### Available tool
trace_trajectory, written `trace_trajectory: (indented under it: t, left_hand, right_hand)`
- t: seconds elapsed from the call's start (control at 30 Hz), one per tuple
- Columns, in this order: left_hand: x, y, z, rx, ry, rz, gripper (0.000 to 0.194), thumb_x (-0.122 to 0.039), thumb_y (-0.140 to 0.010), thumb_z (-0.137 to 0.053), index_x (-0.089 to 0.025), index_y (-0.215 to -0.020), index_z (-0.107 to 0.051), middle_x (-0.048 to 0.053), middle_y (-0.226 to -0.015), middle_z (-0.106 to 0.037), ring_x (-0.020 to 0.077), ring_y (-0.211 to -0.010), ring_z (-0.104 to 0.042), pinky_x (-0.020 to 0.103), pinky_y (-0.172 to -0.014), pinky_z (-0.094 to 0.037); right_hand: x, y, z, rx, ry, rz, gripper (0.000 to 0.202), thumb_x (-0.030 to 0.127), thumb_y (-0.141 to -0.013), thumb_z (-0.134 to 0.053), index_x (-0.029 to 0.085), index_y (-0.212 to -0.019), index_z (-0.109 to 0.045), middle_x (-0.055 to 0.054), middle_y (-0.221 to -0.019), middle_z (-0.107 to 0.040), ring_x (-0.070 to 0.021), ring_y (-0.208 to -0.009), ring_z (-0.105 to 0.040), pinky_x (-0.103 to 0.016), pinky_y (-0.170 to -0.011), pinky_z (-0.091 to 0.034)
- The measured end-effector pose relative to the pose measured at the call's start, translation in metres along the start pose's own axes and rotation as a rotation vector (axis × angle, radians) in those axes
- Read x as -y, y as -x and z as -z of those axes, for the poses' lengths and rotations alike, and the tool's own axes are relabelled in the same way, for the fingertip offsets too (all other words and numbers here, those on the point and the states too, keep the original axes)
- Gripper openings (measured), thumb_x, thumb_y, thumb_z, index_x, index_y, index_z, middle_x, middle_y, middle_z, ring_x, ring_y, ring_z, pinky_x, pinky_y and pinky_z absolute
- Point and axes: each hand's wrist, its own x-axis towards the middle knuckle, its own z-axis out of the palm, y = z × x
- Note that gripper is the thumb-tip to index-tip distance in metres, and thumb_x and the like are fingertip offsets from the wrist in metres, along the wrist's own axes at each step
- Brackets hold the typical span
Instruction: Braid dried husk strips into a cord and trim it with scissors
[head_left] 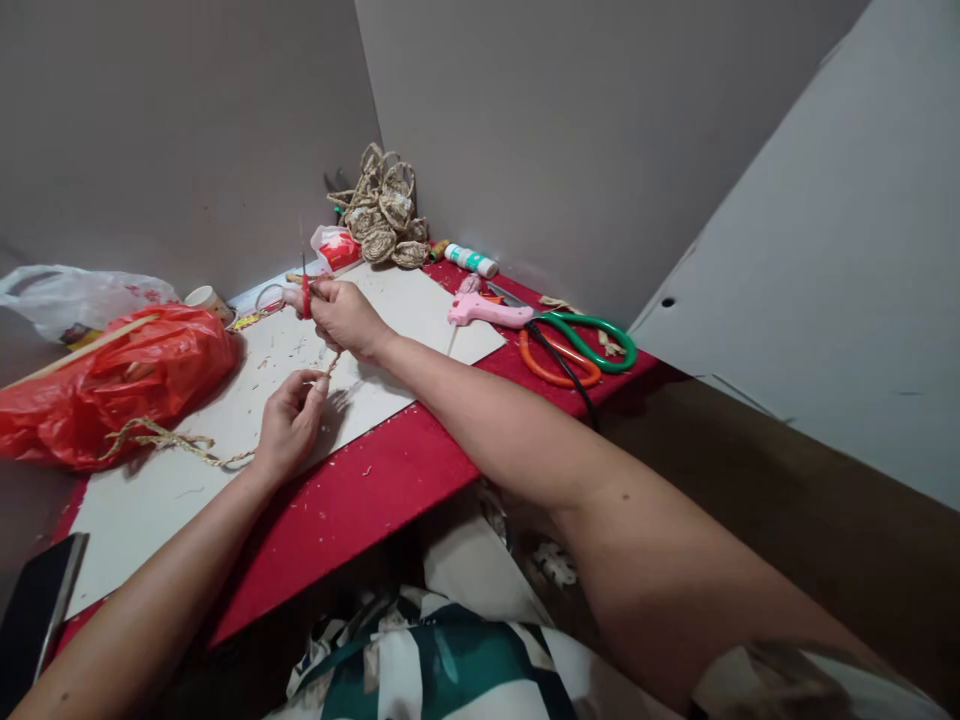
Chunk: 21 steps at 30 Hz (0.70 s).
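Note:
Over the white board (401,380), my left hand (291,425) is closed, pinching a braided straw cord (225,462). The cord's tail trails left across the board towards a red plastic bag, and a short stretch shows between my two hands. Just beyond and to the right, my right hand (351,318) has its fingers curled round small red-handled scissors (306,297), whose thin blades point upward. A bit of straw shows by its fingertips; whether those fingers also grip the cord is hidden.
The red plastic bag (180,360) and a clear bag lie left; a phone (41,600) is near left. Coiled straw pieces (386,205) are heaped in the far corner. A pink glue gun (487,310), large green-and-orange-handled scissors (592,340) and a white-green tube (471,261) lie right. Walls close the back.

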Motion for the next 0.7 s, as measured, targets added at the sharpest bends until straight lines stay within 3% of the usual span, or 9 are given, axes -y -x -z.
trace_trajectory:
  t: [0.1,0.3,0.5,0.7]
  left_hand:
    - [-0.001,-0.001,0.0,-0.01,0.081,0.039,0.023,-0.039,-0.085,-0.05,-0.017,-0.09,-0.054,-0.006,-0.05,-0.044,0.0084,-0.044,-0.038,0.02,-0.045,-0.03]
    - [0.0,0.0,0.0,-0.025,0.095,0.023,0.018,-0.035,-0.084,-0.052,-0.017,-0.081,-0.053,-0.006,-0.051,-0.044,0.0076,-0.045,-0.037,0.02,-0.046,-0.029]
    - [0.0,0.001,0.002,0.069,0.179,0.036,0.017,-0.033,-0.084,-0.05,-0.017,-0.078,-0.052,-0.007,-0.053,-0.034,0.0073,-0.048,-0.029,0.02,-0.048,-0.024]
    - [0.003,-0.001,0.002,0.162,0.275,0.067,0.017,-0.031,-0.081,-0.051,-0.016,-0.074,-0.052,-0.006,-0.056,-0.041,0.0066,-0.05,-0.033,0.02,-0.05,-0.027]
  right_hand:
    - [0.002,0.0,0.001,-0.009,-0.006,-0.005,0.035,0.037,-0.073,-0.071,0.016,-0.06,-0.045,0.012,-0.043,-0.035,-0.0004,-0.035,-0.026,-0.017,-0.033,-0.018]
    - [-0.008,-0.003,0.004,-0.013,0.013,0.007,0.04,0.049,-0.07,-0.069,0.019,-0.058,-0.045,0.013,-0.037,-0.026,-0.0022,-0.03,-0.019,-0.018,-0.029,-0.011]
    - [-0.009,-0.001,0.001,-0.041,-0.027,-0.029,0.042,0.049,-0.065,-0.072,0.019,-0.058,-0.044,0.013,-0.04,-0.03,-0.001,-0.028,-0.02,-0.017,-0.027,-0.012]
    - [-0.011,0.001,-0.002,-0.111,-0.04,-0.054,0.043,0.048,-0.064,-0.074,0.02,-0.057,-0.041,0.013,-0.039,-0.028,-0.0004,-0.028,-0.019,-0.017,-0.027,-0.011]
